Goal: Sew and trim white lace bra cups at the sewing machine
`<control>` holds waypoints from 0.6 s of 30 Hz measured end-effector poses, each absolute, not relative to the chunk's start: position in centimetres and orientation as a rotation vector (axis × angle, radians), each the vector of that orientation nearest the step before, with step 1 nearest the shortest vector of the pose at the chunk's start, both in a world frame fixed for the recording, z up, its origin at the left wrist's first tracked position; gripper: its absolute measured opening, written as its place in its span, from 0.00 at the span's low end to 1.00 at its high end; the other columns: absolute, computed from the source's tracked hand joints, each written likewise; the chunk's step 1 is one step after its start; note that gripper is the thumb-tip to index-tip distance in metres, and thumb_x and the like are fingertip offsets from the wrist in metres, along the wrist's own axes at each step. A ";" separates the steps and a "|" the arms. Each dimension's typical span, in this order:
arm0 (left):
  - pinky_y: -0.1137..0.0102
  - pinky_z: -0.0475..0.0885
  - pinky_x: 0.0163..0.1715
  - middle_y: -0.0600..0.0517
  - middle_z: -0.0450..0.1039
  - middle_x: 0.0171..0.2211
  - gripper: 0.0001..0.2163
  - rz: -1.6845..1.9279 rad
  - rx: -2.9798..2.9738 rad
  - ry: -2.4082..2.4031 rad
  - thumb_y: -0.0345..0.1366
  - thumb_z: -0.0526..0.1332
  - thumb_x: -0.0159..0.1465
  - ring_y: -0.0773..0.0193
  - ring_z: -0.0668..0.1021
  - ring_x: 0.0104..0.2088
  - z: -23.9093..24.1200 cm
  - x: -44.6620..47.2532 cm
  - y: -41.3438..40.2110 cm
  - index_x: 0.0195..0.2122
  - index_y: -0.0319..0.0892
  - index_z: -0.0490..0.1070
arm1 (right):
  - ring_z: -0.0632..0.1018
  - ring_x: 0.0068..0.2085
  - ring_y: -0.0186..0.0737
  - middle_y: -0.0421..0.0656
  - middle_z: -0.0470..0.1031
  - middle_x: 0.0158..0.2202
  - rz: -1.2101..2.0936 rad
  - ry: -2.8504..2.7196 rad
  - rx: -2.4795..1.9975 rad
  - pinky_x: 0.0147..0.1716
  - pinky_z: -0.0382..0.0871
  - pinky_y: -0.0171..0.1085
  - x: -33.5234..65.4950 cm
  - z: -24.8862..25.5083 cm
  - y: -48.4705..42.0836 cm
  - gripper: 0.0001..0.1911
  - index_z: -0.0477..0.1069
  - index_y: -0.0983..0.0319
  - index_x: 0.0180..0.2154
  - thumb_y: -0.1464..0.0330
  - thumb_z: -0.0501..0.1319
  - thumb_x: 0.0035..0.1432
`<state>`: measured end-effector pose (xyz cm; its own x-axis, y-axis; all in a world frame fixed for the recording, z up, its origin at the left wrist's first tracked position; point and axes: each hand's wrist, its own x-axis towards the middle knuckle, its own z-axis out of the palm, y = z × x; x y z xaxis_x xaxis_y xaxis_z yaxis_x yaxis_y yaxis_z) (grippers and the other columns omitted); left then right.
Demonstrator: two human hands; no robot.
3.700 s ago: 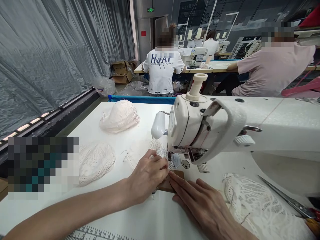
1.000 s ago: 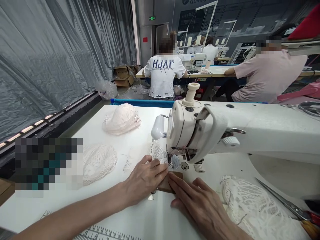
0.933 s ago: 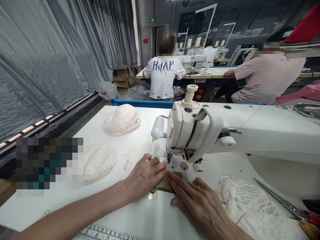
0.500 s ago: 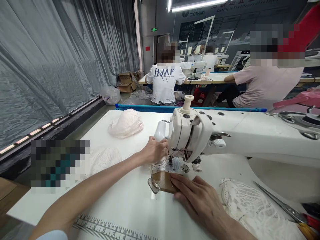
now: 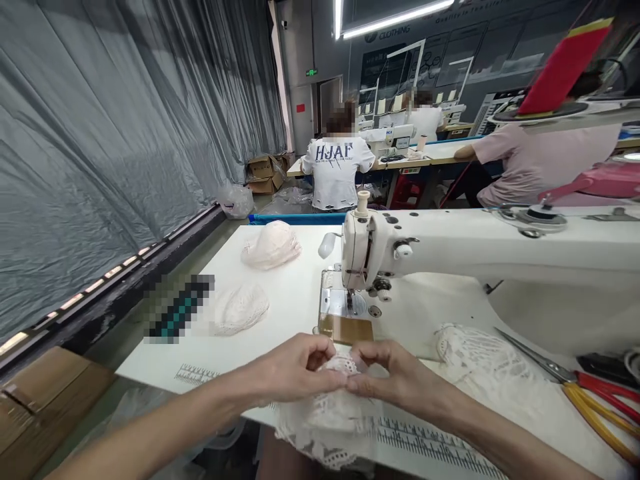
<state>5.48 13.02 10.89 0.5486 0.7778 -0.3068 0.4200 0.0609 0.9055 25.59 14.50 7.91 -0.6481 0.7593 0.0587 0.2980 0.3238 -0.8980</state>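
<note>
Both my hands pinch one piece of white lace fabric (image 5: 335, 413) at the front edge of the table. My left hand (image 5: 295, 367) grips its upper left edge, my right hand (image 5: 385, 373) its upper right edge, thumbs almost meeting. The lace hangs down below the fingers, past the table edge. Just beyond my hands is the sewing machine (image 5: 360, 257), its needle and presser foot over a metal plate, with a brown guard piece (image 5: 346, 329) in front. No fabric lies under the foot.
A pale pink lace cup (image 5: 274, 245) and a white lace cup (image 5: 243, 308) lie on the left of the table. More white lace (image 5: 475, 353) and scissors (image 5: 540, 360) lie on the right. A ruler scale (image 5: 430, 440) runs along the front edge. Co-workers sit ahead.
My left hand has come back from beside the needle, bringing the lace toward me. My right hand has left the brown guard piece and now grips the lace too. The view has shifted.
</note>
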 end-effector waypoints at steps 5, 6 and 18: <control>0.76 0.55 0.25 0.57 0.58 0.24 0.13 0.366 1.536 1.050 0.43 0.63 0.54 0.71 0.60 0.27 10.9 5.3 8.8 0.28 0.38 0.66 | 0.65 0.27 0.31 0.36 0.62 0.22 1.635 -2.046 -0.890 0.27 0.59 0.31 25.8 8.4 10.6 0.14 0.69 0.63 0.25 0.60 0.62 0.54; 0.76 0.55 0.25 0.57 0.59 0.23 0.13 0.364 1.532 1.050 0.43 0.64 0.54 0.71 0.61 0.26 10.8 5.4 8.1 0.29 0.38 0.67 | 0.64 0.27 0.31 0.35 0.62 0.23 1.664 -2.048 -0.895 0.26 0.58 0.30 26.0 8.6 9.8 0.13 0.70 0.63 0.26 0.60 0.62 0.54; 0.75 0.62 0.25 0.51 0.69 0.20 0.18 0.472 1.126 0.969 0.47 0.71 0.43 0.70 0.68 0.22 7.7 5.6 2.1 0.23 0.34 0.75 | 0.69 0.30 0.32 0.39 0.69 0.26 1.971 -1.921 -0.809 0.29 0.62 0.29 27.1 7.8 4.4 0.15 0.73 0.67 0.27 0.60 0.67 0.48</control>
<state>5.57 2.14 7.69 0.5278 0.7463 -0.4056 0.1410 0.3939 0.9083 27.12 4.42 7.78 -0.8070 0.5557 -0.1997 0.1855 -0.0824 -0.9792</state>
